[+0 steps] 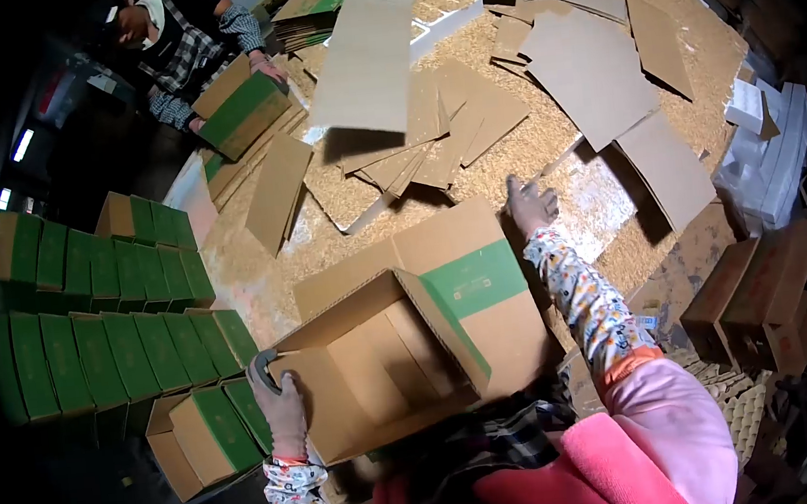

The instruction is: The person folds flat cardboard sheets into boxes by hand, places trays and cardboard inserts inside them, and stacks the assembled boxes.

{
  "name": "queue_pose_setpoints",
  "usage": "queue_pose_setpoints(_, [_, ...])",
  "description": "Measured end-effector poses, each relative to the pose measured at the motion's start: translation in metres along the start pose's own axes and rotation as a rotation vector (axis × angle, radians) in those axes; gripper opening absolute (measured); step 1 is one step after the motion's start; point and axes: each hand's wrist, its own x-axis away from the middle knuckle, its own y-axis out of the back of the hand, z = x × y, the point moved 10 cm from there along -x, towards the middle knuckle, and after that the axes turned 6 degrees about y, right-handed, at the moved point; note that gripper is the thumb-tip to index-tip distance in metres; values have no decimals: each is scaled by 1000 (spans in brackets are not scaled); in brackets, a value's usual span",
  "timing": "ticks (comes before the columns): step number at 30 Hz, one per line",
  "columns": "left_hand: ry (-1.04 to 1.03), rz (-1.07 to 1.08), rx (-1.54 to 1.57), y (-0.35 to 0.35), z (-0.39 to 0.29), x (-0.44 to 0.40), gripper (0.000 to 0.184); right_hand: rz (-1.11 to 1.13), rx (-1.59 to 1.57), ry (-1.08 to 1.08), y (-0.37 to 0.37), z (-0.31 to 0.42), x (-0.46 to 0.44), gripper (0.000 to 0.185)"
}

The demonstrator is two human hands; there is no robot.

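Observation:
My left hand (285, 411), in a grey glove, grips the left wall of an open cardboard box (340, 399). The box is tilted toward me, and its inside holds nothing that I can see. Under and behind it lies another piece of brown cardboard with a green band (469, 280). My right hand (532, 207), also gloved, reaches out past that cardboard's right edge with fingers apart. It is over loose tan husk-like material (484, 182) on the table, and nothing shows in it. Whether its fingertips touch the material I cannot tell.
Loose cardboard sheets (590, 69) lie across the husk-covered table. At the far left, another person (200, 53) handles a green-banded box (244, 107). Rows of green boxes (107, 353) stand on the left. Brown boxes (758, 300) and white foam pieces (768, 154) are at right.

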Motion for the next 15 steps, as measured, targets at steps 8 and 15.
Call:
queue_pose_setpoints(8, [170,39,133,-3,19,5,44,-121,-1101,-10,-24,35,20,106])
queue_pose_setpoints(15, [260,-23,307,49,79,31,38,65,-1351,-22,-13,49,64,99])
